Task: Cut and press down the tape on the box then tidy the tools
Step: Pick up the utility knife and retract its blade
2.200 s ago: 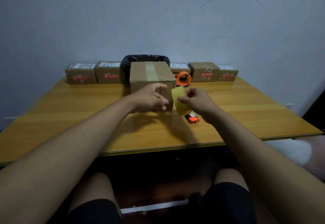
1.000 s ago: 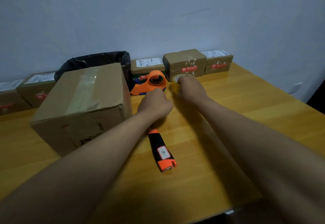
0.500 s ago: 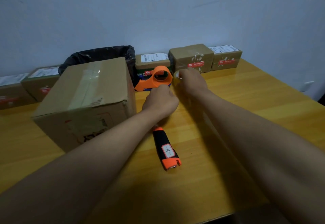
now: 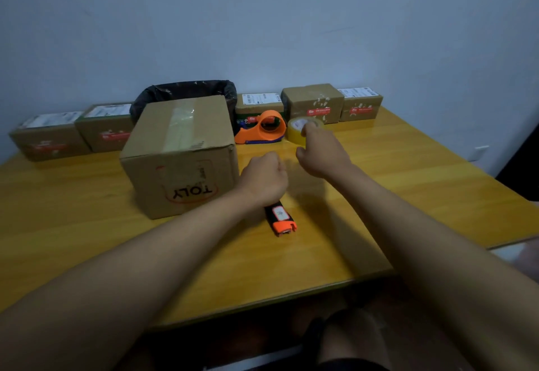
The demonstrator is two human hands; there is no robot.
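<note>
Head view: right hand (image 4: 320, 152) reaches forward, fingers (image 4: 309, 131) resting on the yellow tape roll (image 4: 300, 134), loosely spread over its near edge. Left hand (image 4: 264, 179) curled into a fist, empty as far as visible. Orange-black cutter (image 4: 281, 219) lies on the tabletop (image 4: 408, 195) just behind left wrist. Taped box (image 4: 180, 152) left of both hands; orange dispenser (image 4: 262, 128) just left of the roll.

right hand (image 4: 319, 153) on tape roll (image 4: 303, 131) | left hand (image 4: 264, 178) possibly gripping cutter (image 4: 281, 219)
</note>
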